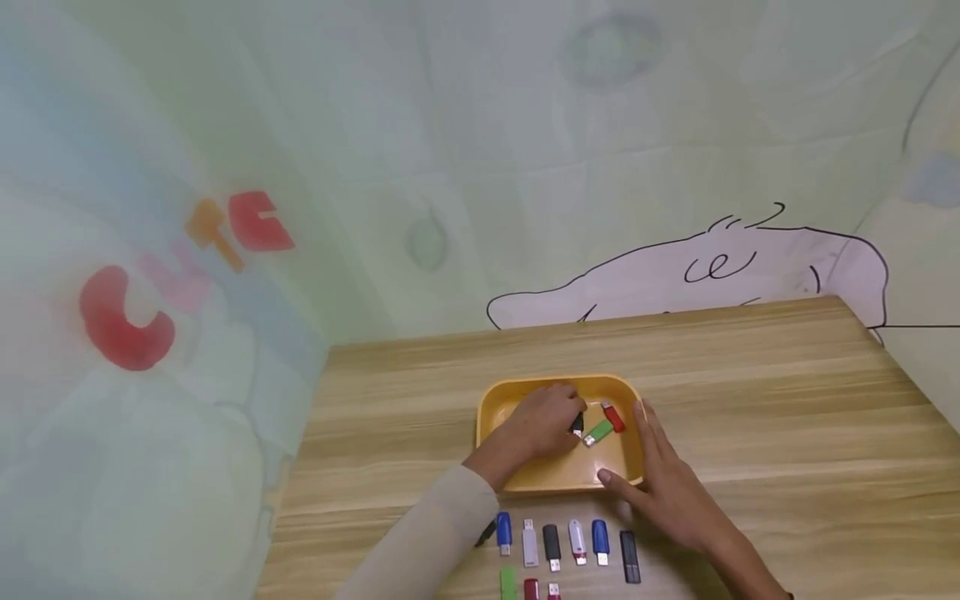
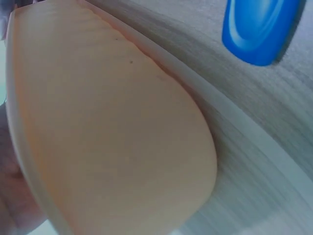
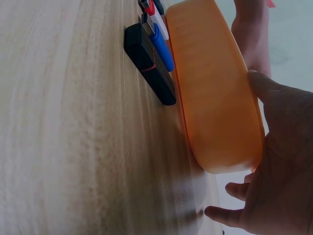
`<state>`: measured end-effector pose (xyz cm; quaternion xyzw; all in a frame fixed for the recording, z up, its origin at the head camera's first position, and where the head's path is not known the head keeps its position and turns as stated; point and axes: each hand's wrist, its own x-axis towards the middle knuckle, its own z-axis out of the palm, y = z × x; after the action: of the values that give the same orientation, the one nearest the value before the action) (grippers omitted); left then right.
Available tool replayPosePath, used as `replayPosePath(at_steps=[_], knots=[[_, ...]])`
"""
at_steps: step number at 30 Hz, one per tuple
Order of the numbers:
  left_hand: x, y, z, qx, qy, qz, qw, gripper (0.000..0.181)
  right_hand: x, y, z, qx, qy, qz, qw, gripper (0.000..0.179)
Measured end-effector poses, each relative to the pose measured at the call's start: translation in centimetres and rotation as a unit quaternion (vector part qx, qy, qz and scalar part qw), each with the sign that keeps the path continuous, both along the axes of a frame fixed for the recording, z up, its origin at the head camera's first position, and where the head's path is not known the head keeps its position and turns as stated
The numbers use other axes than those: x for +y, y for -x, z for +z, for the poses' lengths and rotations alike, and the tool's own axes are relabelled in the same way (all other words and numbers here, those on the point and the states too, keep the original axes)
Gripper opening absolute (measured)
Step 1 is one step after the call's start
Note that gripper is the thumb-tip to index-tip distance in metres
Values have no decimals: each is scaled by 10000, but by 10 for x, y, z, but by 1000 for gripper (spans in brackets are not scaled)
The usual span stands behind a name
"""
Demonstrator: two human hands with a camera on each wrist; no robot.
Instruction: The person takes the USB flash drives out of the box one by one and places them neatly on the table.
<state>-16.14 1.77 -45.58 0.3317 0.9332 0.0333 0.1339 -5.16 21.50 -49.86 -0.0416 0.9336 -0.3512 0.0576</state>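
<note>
My left hand point(image 1: 546, 418) is inside a yellow plastic tray point(image 1: 540, 482), reaching over its near wall, with curled fingers pinching a black USB flash drive point(image 1: 577, 425). Beside that drive, a green USB flash drive point(image 1: 599, 432) and a red one point(image 1: 613, 417) lie on the tray floor. At the tray's near right corner rests my right hand point(image 1: 671, 492). Its thumb lies over the near rim and its straight fingers stretch along the right end; the right wrist view shows this hand point(image 3: 283, 161) against the orange-looking wall. The left wrist view shows mainly the tray's outer wall point(image 2: 117, 127).
In front of the tray, several USB flash drives lie in a row, among them a blue one point(image 1: 601, 542), a white one point(image 1: 577, 542) and a black one point(image 1: 630, 557). Nearer are a green drive point(image 1: 507, 583) and red ones. The wooden table point(image 1: 787, 417) meets a printed backdrop.
</note>
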Motion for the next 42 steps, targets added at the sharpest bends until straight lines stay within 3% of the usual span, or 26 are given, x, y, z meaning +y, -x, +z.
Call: replayPosePath(at_steps=[21, 31, 42], knots=[[-14, -15, 13, 41, -324, 40, 9995, 41, 2, 0, 1, -13, 73, 41, 10000, 114], [-22, -22, 20, 214, -590, 44, 9980, 41, 3, 1, 3, 54, 26, 72, 10000, 114], [-24, -37, 26, 350, -731, -61, 9967, 44, 2, -1, 0, 41, 18, 88, 10000, 114]])
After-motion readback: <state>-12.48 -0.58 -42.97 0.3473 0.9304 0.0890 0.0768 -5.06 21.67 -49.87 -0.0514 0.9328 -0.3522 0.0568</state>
